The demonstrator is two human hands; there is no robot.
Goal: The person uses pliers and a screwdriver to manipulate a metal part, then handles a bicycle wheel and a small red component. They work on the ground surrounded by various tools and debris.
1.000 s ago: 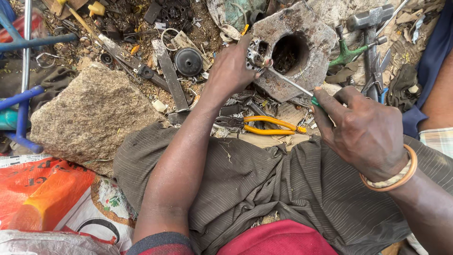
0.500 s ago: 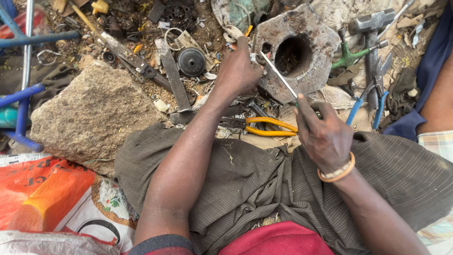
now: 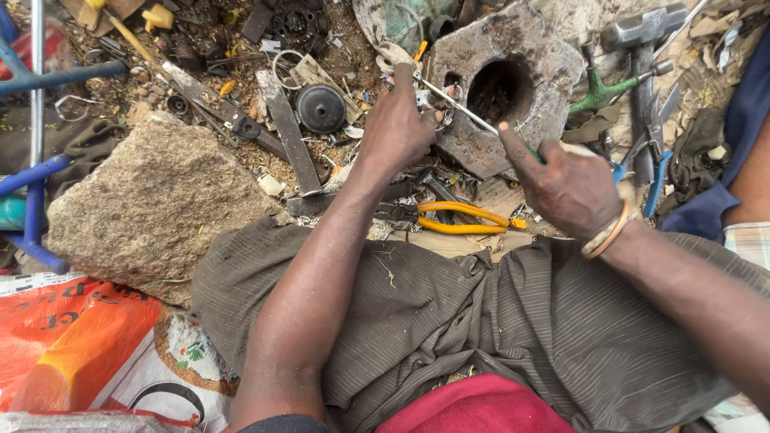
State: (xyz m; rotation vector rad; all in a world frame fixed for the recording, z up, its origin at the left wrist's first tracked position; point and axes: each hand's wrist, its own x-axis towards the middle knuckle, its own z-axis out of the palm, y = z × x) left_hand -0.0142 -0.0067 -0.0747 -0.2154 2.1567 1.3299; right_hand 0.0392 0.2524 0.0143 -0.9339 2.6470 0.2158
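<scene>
The left hand [image 3: 401, 128] hides the small part it pinches, and the right hand [image 3: 565, 186] covers the screwdriver [image 3: 457, 106] handle.

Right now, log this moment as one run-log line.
left hand: pinching small metal part | right hand: gripping screwdriver, tip at part | behind: holed metal block | on lap edge: yellow pliers

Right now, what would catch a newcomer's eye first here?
At top centre, the left hand and right hand work a thin screwdriver over a rusty metal block with a round hole. Just below them lie yellow-handled pliers at the lap's edge. On the left sits a big rough stone, with an orange bag under it.
</scene>
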